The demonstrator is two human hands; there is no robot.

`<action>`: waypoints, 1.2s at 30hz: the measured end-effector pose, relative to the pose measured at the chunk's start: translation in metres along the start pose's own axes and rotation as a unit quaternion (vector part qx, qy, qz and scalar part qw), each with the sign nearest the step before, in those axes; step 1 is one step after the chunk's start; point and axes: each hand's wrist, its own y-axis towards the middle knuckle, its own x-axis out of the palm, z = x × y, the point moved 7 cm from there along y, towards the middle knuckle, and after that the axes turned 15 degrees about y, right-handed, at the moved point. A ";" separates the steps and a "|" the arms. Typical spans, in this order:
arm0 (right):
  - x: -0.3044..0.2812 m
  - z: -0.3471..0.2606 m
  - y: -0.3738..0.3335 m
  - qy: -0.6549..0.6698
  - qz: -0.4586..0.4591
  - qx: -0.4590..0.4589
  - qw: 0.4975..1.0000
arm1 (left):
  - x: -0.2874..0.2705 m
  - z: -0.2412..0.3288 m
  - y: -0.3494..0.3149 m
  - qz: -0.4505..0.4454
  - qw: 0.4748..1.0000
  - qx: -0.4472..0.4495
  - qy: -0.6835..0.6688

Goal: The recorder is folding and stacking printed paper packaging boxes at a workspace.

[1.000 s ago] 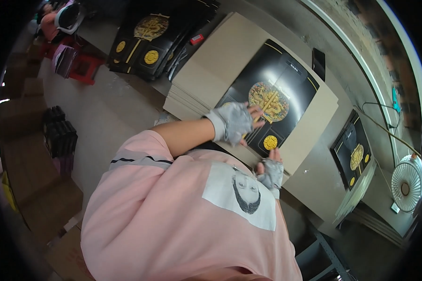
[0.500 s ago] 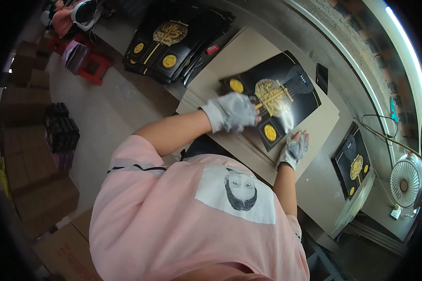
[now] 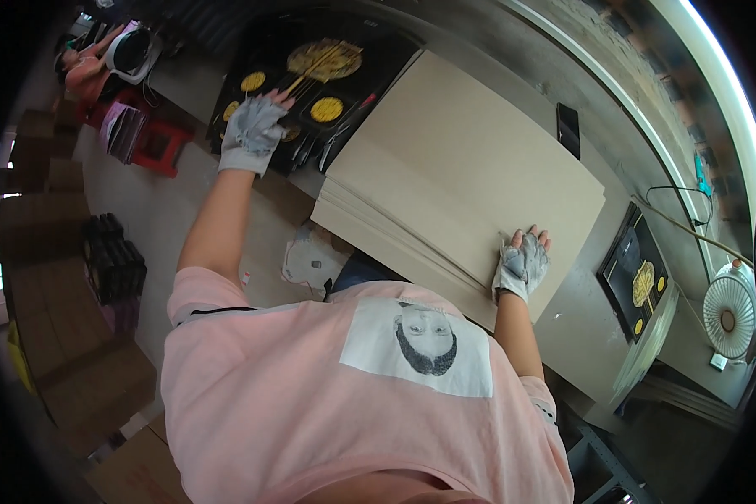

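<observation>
My left hand (image 3: 256, 133), in a grey fingerless work glove, lies on the near-left part of a pile of black printed sheets (image 3: 307, 80) with gold designs. Its bare fingertips stretch out over the top sheet; the thumb is hard to make out. Gloved the same way, my right hand (image 3: 525, 262) rests with spread fingers on the near right part of a stack of large grey-brown cardboard sheets (image 3: 462, 151). The top board is bare, and the stack's near edges are slightly fanned.
A dark phone (image 3: 569, 131) lies beyond the boards. To the right are another black and gold pile (image 3: 634, 273) and a white fan (image 3: 729, 312). At left stand a red stool (image 3: 161, 144), black bundles (image 3: 112, 256) and cardboard boxes (image 3: 50, 277). Another person (image 3: 86, 71) sits far left.
The black printed sheet has left the cardboard stack. My left hand has swung left and away to the black pile, while my right hand has stayed nearly in place on the boards.
</observation>
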 end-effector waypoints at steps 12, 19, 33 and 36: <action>0.000 0.001 0.003 -0.030 0.000 -0.003 1.000 | 0.006 0.021 -0.013 -0.236 0.968 -0.080 -0.028; -0.007 -0.006 0.000 -0.051 -0.001 -0.008 0.999 | -0.031 0.169 0.056 -0.085 0.974 0.062 -0.200; -0.006 -0.005 -0.001 -0.027 -0.002 0.003 1.000 | 0.016 0.182 0.092 -0.201 0.938 -0.105 -0.264; -0.007 -0.002 -0.001 -0.021 0.000 0.008 1.000 | -0.026 0.167 0.113 -0.111 0.966 -0.080 -0.218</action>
